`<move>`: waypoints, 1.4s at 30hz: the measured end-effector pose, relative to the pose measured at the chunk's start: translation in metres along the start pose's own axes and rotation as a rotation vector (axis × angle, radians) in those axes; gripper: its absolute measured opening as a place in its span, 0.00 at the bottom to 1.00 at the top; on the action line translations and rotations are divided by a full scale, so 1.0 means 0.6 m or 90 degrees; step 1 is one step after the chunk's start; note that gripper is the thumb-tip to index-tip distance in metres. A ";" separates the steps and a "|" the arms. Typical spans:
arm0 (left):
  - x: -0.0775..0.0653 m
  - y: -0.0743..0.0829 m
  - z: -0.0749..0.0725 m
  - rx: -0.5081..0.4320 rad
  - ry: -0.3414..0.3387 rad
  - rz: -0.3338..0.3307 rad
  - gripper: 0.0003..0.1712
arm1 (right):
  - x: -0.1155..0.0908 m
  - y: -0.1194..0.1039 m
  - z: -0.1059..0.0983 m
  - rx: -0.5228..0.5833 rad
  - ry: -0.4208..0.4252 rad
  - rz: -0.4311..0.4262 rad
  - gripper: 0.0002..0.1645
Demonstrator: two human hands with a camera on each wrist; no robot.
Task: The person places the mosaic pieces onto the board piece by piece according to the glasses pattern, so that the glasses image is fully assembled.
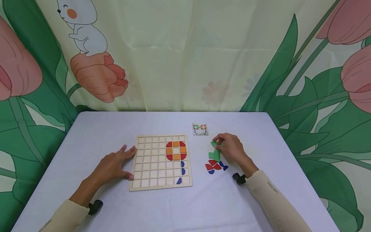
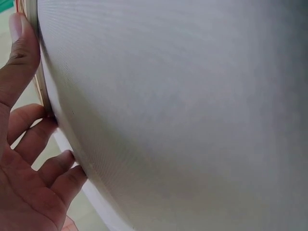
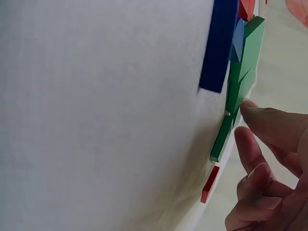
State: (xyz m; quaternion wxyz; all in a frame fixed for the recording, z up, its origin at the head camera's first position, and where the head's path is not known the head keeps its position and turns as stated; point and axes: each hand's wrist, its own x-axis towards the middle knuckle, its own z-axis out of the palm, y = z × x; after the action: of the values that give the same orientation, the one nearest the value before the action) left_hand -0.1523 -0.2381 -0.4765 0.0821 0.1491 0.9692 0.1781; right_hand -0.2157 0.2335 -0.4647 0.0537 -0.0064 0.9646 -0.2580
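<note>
My left hand [image 1: 116, 164] rests at the left edge of a wooden grid board [image 1: 145, 184], thumb and fingers spread along its rim. On the board, red quarter-circles [image 1: 169, 157] and orange squares [image 1: 175, 144] form a ring at the upper right. Below it lie blue curved pieces [image 1: 183, 171]. My right hand [image 1: 231, 147] is over the green tiles [image 1: 216, 155] right of the board. In the right wrist view, its thumb and fingertips come right up to the green tiles [image 3: 244, 62], the other fingers bent loosely.
A small pattern card [image 1: 200, 129] lies behind the board, towards the right. Loose red pieces [image 1: 209, 167] and blue pieces [image 1: 225, 168] are scattered in front of the green tiles. A printed curtain [image 1: 174, 64] hangs behind the white-covered table [image 1: 116, 125].
</note>
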 end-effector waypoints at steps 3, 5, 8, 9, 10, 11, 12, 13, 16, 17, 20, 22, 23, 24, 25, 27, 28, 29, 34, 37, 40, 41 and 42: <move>0.000 0.000 0.000 -0.001 0.002 0.002 0.71 | 0.004 -0.001 -0.001 -0.011 -0.011 0.011 0.17; 0.000 -0.001 0.000 -0.001 0.003 0.003 0.70 | 0.007 -0.002 0.000 -0.018 -0.017 0.020 0.18; 0.000 0.001 -0.001 -0.001 0.002 0.002 0.70 | 0.012 -0.005 0.001 -0.027 -0.019 0.031 0.17; 0.000 0.002 -0.001 -0.001 0.002 0.000 0.70 | 0.013 -0.005 0.001 -0.030 -0.019 0.032 0.16; 0.000 0.003 -0.001 -0.001 0.001 -0.002 0.70 | 0.015 -0.006 0.001 -0.031 -0.018 0.031 0.16; -0.001 0.004 -0.002 0.000 0.001 -0.003 0.70 | 0.016 -0.007 0.001 -0.031 -0.016 0.028 0.15; -0.001 0.005 -0.002 0.000 0.000 -0.005 0.70 | 0.018 -0.007 0.001 -0.030 -0.013 0.023 0.14; -0.001 0.006 -0.002 0.001 -0.001 -0.007 0.70 | 0.019 -0.007 0.001 -0.026 -0.012 0.017 0.13; 0.000 0.006 -0.001 0.005 -0.001 -0.007 0.70 | 0.020 -0.009 0.003 -0.001 -0.004 -0.002 0.10; 0.000 0.005 -0.001 0.006 -0.001 -0.006 0.70 | 0.020 -0.011 0.004 0.014 -0.003 -0.009 0.09; 0.000 0.004 0.000 0.006 -0.002 -0.003 0.70 | 0.019 -0.019 0.009 0.059 -0.007 -0.030 0.09; 0.000 0.003 0.000 0.005 -0.001 -0.002 0.70 | 0.016 -0.028 0.012 0.081 -0.012 -0.047 0.09; 0.000 0.003 0.000 0.004 -0.002 -0.003 0.70 | 0.014 -0.032 0.014 0.086 -0.013 -0.055 0.09; 0.000 0.003 0.000 0.004 -0.003 -0.003 0.70 | 0.013 -0.037 0.015 0.088 -0.014 -0.064 0.09; 0.000 0.002 0.000 0.003 -0.003 -0.004 0.71 | 0.011 -0.042 0.017 0.089 -0.014 -0.072 0.09; 0.001 0.002 -0.001 0.003 -0.004 -0.004 0.71 | 0.007 -0.053 0.021 0.093 -0.013 -0.087 0.09; 0.001 0.002 -0.001 0.003 -0.004 -0.004 0.71 | 0.006 -0.059 0.022 0.093 -0.012 -0.093 0.10; 0.001 0.002 -0.001 0.002 -0.005 -0.004 0.71 | 0.004 -0.064 0.024 0.096 -0.012 -0.099 0.10; 0.002 0.000 -0.001 0.001 -0.004 0.003 0.71 | -0.001 -0.094 0.031 0.106 -0.016 -0.143 0.09; 0.002 -0.002 0.000 -0.002 0.000 0.008 0.70 | -0.001 -0.111 0.035 0.111 -0.021 -0.174 0.08; 0.002 -0.003 0.000 -0.004 0.001 0.009 0.70 | 0.000 -0.127 0.041 0.118 -0.026 -0.194 0.08; 0.002 -0.002 0.000 -0.004 0.000 0.008 0.70 | 0.001 -0.132 0.043 0.119 -0.028 -0.199 0.08; 0.002 -0.002 0.000 -0.003 0.000 0.008 0.70 | 0.001 -0.137 0.046 0.119 -0.030 -0.204 0.07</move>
State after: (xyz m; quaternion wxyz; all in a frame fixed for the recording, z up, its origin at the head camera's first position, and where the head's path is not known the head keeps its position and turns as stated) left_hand -0.1539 -0.2388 -0.4774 0.0816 0.1547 0.9678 0.1812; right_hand -0.2148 0.1485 -0.4475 0.0350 -0.1612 0.9215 -0.3517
